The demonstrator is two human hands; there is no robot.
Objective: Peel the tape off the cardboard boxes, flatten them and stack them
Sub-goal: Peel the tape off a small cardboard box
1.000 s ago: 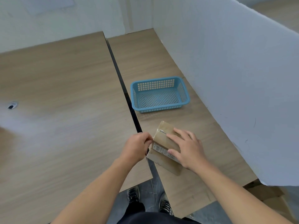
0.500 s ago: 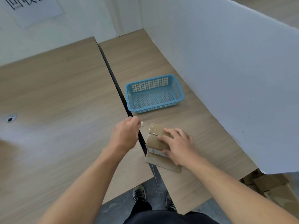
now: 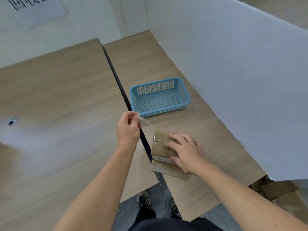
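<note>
Working at the right-hand desk (image 3: 208, 130), beside the white partition (image 3: 233, 77), you have the blue basket (image 3: 187, 95) well ahead of you. The small cardboard box (image 3: 160, 147) is near the front edge, sitting on a flat piece of cardboard (image 3: 166, 170). (Coach)

Your right hand (image 3: 186, 154) lies flat on the box top, fingers straight and spread, pressing down. Lean on it firmly so the box can't lift or swivel. (Spotter)

Your left hand (image 3: 128, 129) pinches the end of the clear tape (image 3: 146, 121) between thumb and fingers, raised up and to the left of the box. Pull low and steady along the seam, not straight up, or the strip may snap or tear the card. (Coach)

Now the poor spots. The wall sign (image 3: 38, 10) is cropped at the top. The cardboard on the floor (image 3: 275, 192) to your right is cut off by the partition. The tape is see-through, so it probably leaves the box at the far-left corner, but I can't be sure. (Spotter)
</note>
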